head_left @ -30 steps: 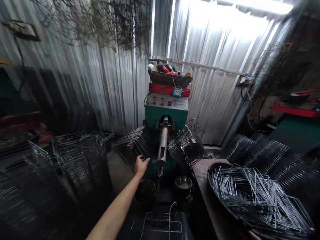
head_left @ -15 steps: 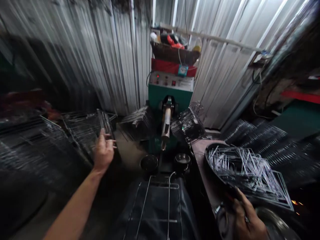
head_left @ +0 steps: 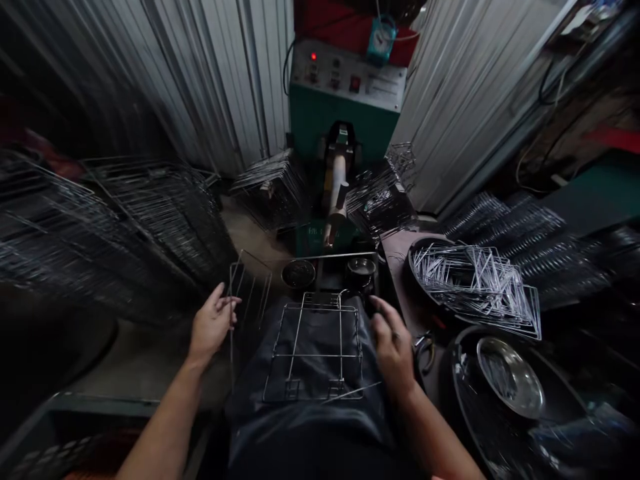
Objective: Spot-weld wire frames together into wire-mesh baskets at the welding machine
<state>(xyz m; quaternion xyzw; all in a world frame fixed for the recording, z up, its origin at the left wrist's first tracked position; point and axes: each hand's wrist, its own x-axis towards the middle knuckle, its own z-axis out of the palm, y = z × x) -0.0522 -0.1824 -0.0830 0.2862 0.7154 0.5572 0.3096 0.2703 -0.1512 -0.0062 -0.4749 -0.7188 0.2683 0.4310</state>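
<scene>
My left hand (head_left: pixel 214 327) pinches the side of an upright wire rack (head_left: pixel 251 287), left of my lap. Another wire rack (head_left: pixel 317 357) lies flat across the dark apron (head_left: pixel 250 413) on my lap. My right hand (head_left: pixel 393 340) is raised on the other side of it, fingers curled together. Thin bright wires show above and below that hand; they seem to belong to a wire piece it grips, but blur hides how they join. Beyond my knees, the green welding machine (head_left: pixel 345 110) reaches toward me with a pale arm (head_left: pixel 337 193).
Stacked wire racks (head_left: pixel 160 233) stand at left. At right, a black basin (head_left: pixel 417 280) holds loose square wire frames (head_left: pixel 475 287). Nearer is a big dark tub (head_left: pixel 465 400) with a metal bowl (head_left: pixel 510 377). A crate (head_left: pixel 65 407) is at lower left.
My left hand has brought a wire rack from the left stacks toward my lap. My right hand has moved from beside the basin inward to the lap rack. The view has tipped downward.
</scene>
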